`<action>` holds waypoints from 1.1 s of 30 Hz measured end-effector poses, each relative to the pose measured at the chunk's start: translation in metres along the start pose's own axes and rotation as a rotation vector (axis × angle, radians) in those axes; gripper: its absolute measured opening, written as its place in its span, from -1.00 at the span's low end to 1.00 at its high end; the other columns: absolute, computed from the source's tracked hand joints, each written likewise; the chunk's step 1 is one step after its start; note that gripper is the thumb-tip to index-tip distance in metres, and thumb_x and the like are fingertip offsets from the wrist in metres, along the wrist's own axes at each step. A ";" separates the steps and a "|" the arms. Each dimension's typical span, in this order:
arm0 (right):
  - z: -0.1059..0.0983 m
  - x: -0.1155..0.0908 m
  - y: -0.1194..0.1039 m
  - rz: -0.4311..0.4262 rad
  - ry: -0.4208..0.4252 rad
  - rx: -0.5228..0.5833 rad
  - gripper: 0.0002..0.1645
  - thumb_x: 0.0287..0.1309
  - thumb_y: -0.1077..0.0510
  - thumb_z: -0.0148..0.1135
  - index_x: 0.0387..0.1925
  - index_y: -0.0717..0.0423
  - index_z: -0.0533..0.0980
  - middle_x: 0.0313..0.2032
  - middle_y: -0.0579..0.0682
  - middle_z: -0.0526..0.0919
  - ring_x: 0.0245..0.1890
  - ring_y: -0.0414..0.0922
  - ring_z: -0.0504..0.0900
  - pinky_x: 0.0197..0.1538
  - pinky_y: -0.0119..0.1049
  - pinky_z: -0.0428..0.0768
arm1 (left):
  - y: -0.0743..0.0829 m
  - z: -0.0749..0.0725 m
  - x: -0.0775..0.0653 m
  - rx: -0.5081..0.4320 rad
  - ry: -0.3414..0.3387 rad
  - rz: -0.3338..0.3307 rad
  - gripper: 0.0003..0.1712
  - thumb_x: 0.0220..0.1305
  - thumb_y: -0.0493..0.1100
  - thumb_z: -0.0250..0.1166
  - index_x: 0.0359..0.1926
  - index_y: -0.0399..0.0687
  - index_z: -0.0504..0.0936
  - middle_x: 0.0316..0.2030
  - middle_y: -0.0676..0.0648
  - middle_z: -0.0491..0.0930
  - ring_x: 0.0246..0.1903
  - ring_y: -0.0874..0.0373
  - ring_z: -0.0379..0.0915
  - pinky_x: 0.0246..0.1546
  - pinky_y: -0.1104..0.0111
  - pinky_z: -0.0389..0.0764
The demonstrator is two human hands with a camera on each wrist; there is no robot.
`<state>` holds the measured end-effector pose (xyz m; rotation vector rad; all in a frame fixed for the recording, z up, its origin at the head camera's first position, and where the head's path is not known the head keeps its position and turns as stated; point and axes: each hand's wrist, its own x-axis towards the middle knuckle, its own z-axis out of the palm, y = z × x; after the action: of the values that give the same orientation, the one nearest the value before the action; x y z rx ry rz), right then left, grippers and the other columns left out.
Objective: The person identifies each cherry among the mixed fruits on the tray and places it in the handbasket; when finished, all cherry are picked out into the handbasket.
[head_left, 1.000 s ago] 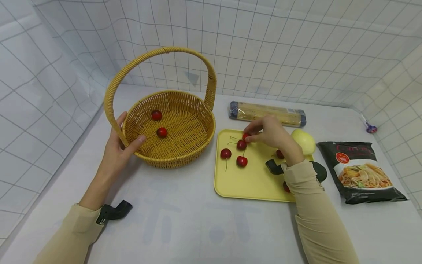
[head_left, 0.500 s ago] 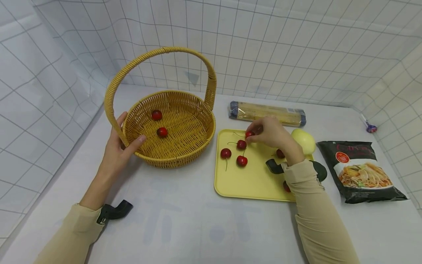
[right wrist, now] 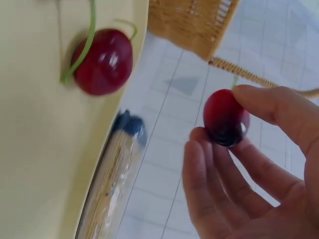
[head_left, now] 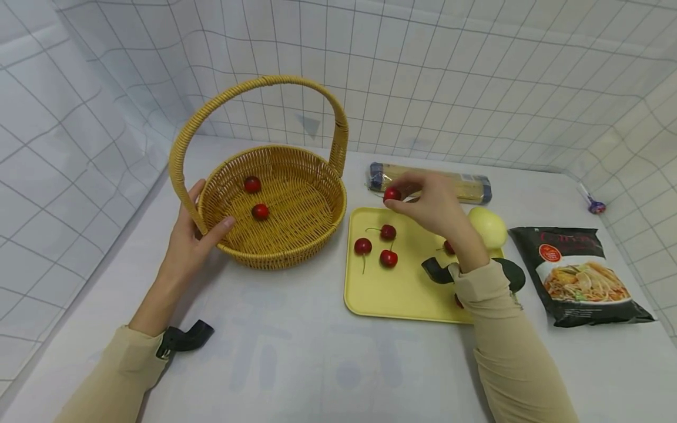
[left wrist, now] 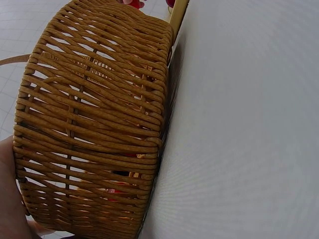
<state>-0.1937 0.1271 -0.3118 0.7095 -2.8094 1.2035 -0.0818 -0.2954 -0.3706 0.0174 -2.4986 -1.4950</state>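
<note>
Between thumb and fingers my right hand (head_left: 431, 202) pinches a red cherry (right wrist: 226, 118), held above the far edge of the yellow tray (head_left: 370, 302). Its green stem shows beside the thumb in the right wrist view. On the tray lie several other cherries (head_left: 388, 258) with stems, some partly hidden by the right forearm. My left hand (head_left: 185, 241) grips the left rim of the round wicker basket (head_left: 285, 255), thumb over the rim at the foot of the handle, other fingers outside. Two cherries (head_left: 260, 211) lie inside the basket.
A pack of dry spaghetti (head_left: 465, 187) lies behind the tray. A yellow-green round fruit (head_left: 488, 228) and a dark green object (head_left: 513, 275) sit at its right side. Farther right are a black noodle packet (head_left: 582, 276) and a wrapped lollipop (head_left: 596, 206). The basket's tall handle (head_left: 264, 80) arches upward.
My right hand has lifted the cherry off the tray and moved it up and slightly left, toward the spaghetti pack. My left hand and the basket have stayed in place.
</note>
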 end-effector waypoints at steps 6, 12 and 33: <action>0.011 -0.001 -0.016 -0.020 0.037 0.131 -0.71 0.22 0.14 0.54 -0.02 0.05 0.75 -0.16 -0.01 0.80 -0.14 -0.15 0.73 -0.05 -0.26 0.73 | -0.001 0.001 0.000 0.002 -0.003 -0.017 0.04 0.48 -0.04 0.30 0.71 0.41 -0.17 0.59 -0.19 0.20 0.50 -0.28 0.24 0.36 0.23 0.39; 0.031 -0.005 -0.033 -0.126 0.038 0.165 -0.69 0.24 0.16 0.53 0.01 0.07 0.72 -0.12 -0.06 0.78 -0.15 -0.18 0.73 -0.08 -0.24 0.74 | 0.000 0.001 -0.001 0.001 -0.006 -0.027 0.04 0.49 -0.03 0.30 0.71 0.42 -0.18 0.59 -0.18 0.20 0.50 -0.27 0.24 0.39 0.11 0.39; 0.061 -0.015 -0.060 -0.235 -0.034 0.212 -0.60 0.35 0.12 0.45 0.18 0.07 0.67 0.02 -0.01 0.77 -0.14 -0.19 0.73 -0.07 -0.26 0.73 | 0.000 -0.001 -0.001 -0.003 -0.005 -0.013 0.03 0.47 -0.01 0.29 0.71 0.39 -0.16 0.61 -0.16 0.17 0.52 -0.26 0.21 0.38 0.16 0.36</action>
<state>-0.1451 0.0552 -0.3160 1.0457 -2.5548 1.4667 -0.0811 -0.2961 -0.3706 0.0296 -2.5047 -1.5048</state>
